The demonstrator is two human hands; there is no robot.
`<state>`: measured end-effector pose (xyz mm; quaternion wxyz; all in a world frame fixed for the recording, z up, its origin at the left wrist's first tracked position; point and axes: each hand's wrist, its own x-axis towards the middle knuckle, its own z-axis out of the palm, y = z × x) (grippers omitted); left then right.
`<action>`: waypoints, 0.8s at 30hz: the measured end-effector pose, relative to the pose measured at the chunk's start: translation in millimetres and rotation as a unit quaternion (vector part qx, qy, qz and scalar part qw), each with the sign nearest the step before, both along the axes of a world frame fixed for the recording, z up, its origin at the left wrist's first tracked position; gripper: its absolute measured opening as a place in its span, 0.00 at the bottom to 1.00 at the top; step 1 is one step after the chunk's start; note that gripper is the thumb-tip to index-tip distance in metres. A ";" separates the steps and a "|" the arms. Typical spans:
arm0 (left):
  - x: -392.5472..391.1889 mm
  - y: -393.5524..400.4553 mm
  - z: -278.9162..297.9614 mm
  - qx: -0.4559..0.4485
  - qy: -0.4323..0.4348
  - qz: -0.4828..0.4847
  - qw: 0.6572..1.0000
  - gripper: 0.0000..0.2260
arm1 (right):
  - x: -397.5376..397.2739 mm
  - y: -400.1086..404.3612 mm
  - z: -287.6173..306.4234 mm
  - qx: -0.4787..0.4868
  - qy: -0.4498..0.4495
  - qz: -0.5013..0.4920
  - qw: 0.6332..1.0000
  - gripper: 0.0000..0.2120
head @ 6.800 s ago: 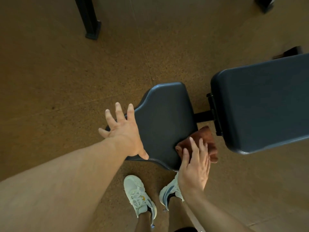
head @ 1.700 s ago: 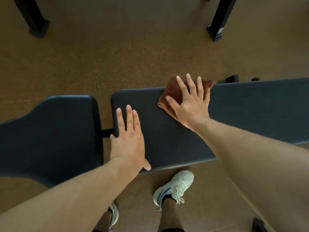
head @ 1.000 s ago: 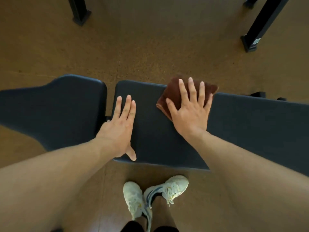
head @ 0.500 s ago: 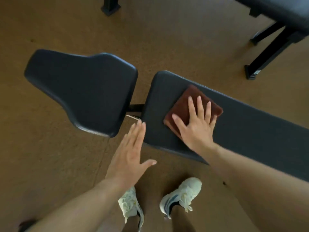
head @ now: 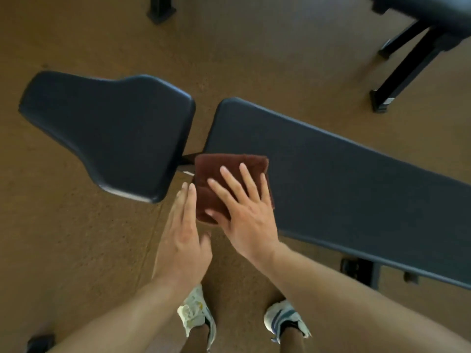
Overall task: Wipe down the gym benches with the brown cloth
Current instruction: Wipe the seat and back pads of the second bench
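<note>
Brown cloth (head: 224, 174): folded, soft, light, likely grippy on vinyl. Sits at worktop (head: 344, 179) end, overhanging the gap. Right hand (head: 244, 212) flat on it, open, pressing. Left hand (head: 182, 240) open beside, holding nothing. Pinch the overhanging edge.

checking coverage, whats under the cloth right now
The cloth lies on the near-left corner of the long pad, overhanging its edge, under the right hand. The pad surface beneath is hidden.
</note>
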<state>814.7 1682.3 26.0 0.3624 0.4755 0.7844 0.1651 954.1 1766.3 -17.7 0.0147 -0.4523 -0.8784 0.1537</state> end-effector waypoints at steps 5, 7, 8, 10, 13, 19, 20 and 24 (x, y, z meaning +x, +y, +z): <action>44.4 62.5 24.5 0.006 -0.012 -0.133 0.991 0.42 | 125.1 -47.8 6.0 -0.067 -0.043 -0.270 0.960 0.31; 73.6 84.1 27.8 -0.035 0.022 -0.187 0.982 0.47 | 156.4 -34.1 10.5 -0.108 -0.065 -0.345 0.930 0.36; 90.2 94.5 27.0 -0.062 0.054 -0.212 0.974 0.52 | 164.3 -16.4 12.0 -0.126 -0.075 -0.363 0.920 0.38; 122.3 112.1 23.2 -0.133 0.098 -0.237 0.957 0.60 | 170.9 39.2 12.8 -0.128 -0.078 -0.386 0.910 0.42; 156.7 122.5 14.5 -0.217 0.138 -0.224 0.940 0.66 | 176.2 137.6 13.6 -0.142 -0.048 -0.361 0.920 0.41; 170.4 117.3 8.9 -0.208 0.236 -0.209 0.926 0.64 | 218.8 63.5 1.6 -0.052 -0.020 -0.229 0.972 0.31; 171.6 118.7 10.5 -0.215 0.239 -0.208 0.924 0.64 | 232.7 21.7 1.8 -0.052 -0.020 -0.210 0.976 0.31; 180.3 124.8 14.5 -0.238 0.254 -0.193 0.917 0.64 | 278.8 -55.8 1.3 -0.054 -0.024 -0.138 0.989 0.33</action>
